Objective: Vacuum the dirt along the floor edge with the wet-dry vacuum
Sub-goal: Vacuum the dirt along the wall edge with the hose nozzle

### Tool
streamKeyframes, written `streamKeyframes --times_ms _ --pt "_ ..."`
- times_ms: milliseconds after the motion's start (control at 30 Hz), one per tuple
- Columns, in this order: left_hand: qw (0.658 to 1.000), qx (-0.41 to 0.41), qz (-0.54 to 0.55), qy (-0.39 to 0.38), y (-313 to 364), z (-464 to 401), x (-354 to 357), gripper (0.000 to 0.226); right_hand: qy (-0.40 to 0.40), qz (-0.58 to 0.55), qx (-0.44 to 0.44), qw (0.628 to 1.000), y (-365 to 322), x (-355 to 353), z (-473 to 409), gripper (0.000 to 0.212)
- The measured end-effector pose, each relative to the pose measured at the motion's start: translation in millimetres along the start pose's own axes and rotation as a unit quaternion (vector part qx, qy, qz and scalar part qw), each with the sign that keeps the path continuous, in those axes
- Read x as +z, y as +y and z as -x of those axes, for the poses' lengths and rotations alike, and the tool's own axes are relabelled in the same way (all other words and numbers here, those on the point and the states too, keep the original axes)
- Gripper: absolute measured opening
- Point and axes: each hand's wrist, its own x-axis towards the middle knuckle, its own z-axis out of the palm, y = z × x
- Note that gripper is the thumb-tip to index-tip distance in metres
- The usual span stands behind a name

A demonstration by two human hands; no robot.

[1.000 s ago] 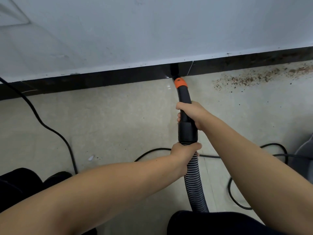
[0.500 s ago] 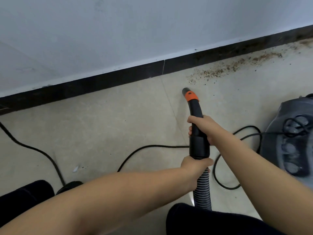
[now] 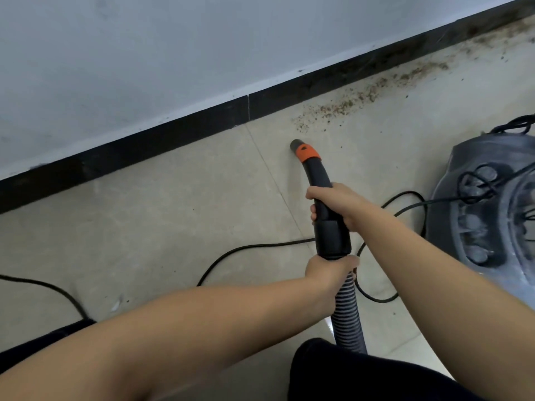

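Nozzle (image 3: 311,163) black, curved, orange collar; ribbed grey hose (image 3: 347,311) behind.

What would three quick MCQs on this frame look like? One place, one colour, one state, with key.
1. Where does the dirt lie relative to the nozzle tip?
A. beyond it, to the right along the baseboard
B. behind the left hand
C. on the vacuum body

2. What colour is the collar near the nozzle tip?
A. blue
B. orange
C. white

3. How is the wand held?
A. one hand only
B. lying loose on the floor
C. both hands gripping

Key: 1 A, the dirt trails off right of the nozzle tip beside the baseboard. 2 B, the collar is orange. 3 C, the right hand grips the wand and the left hand holds the hose just below the cuff.
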Motion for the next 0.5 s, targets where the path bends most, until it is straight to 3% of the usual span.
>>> streamKeyframes --times_ms 267,500 --pt "0.998 -0.009 -0.049 -0.039 -10 -4 34 0.014 0.095 -0.055 0.016 0.994 23 -56 6 0.013" --pt "0.999 0.010 -0.036 -0.019 7 -16 29 0.013 0.069 -0.057 0.004 0.996 4 -48 -10 0.014"
